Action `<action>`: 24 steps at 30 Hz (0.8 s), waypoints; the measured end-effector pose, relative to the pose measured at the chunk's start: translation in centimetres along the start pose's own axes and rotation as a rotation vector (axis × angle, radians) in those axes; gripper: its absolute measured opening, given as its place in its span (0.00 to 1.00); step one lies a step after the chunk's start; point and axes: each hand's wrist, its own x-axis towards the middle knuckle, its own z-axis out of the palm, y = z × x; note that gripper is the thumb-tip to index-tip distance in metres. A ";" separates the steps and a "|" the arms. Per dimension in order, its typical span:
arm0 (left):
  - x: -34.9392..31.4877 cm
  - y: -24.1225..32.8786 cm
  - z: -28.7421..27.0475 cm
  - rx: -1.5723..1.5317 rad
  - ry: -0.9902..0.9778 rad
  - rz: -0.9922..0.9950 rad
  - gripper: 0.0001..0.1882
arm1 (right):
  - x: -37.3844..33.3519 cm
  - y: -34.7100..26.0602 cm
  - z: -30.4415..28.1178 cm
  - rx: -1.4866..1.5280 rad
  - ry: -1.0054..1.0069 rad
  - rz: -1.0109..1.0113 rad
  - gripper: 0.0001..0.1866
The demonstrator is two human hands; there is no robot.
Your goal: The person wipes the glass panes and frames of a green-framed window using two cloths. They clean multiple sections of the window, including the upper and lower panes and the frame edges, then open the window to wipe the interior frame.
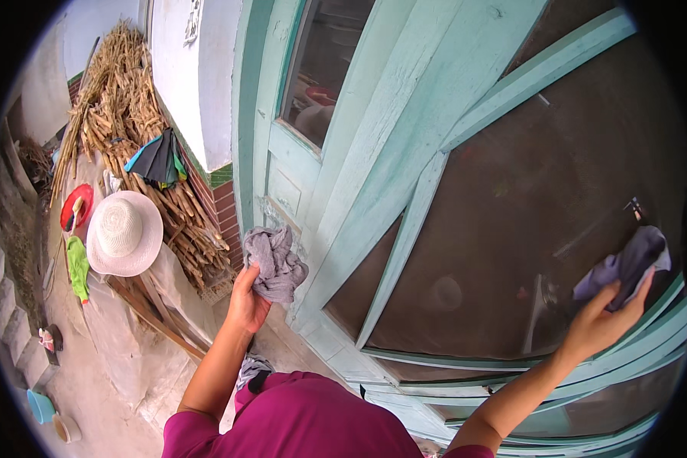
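My left hand [248, 304] is closed round a crumpled grey cloth [275, 263], held up in front of the pale green wooden door frame. On the right, my right hand [604, 324] grips a darker cloth [626, 267], purple-grey with a light edge. That cloth lies against or very near the large dark window pane [504, 229]; I cannot tell whether it touches. Green wooden bars [408, 244] divide the window, and its lower frame runs below my right forearm.
A white sun hat [120, 233] and a red basin [77, 206] rest on plastic sheeting [137, 343] at the left. Behind them leans a stack of dry stalks [122, 114] with a folded umbrella [159, 160]. A blue bucket [41, 406] stands on the ground at lower left.
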 end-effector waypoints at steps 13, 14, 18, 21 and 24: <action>18.9 12.1 4.8 0.261 -0.541 0.314 0.36 | 7.5 -20.2 9.6 0.051 0.290 -0.132 0.26; 20.5 10.7 5.4 0.167 -0.550 0.459 0.25 | 8.6 -22.6 11.2 0.110 0.226 -0.149 0.30; 26.0 12.1 6.7 1.354 -0.638 1.130 0.16 | 3.1 -29.1 13.9 0.137 -0.269 -0.558 0.28; 26.7 12.9 12.5 1.092 -0.594 1.214 0.12 | -2.2 -29.8 13.0 0.228 -0.410 -0.526 0.24; 31.2 12.8 10.7 1.524 -0.598 1.369 0.18 | -3.8 -28.3 12.6 0.241 -0.334 -0.522 0.23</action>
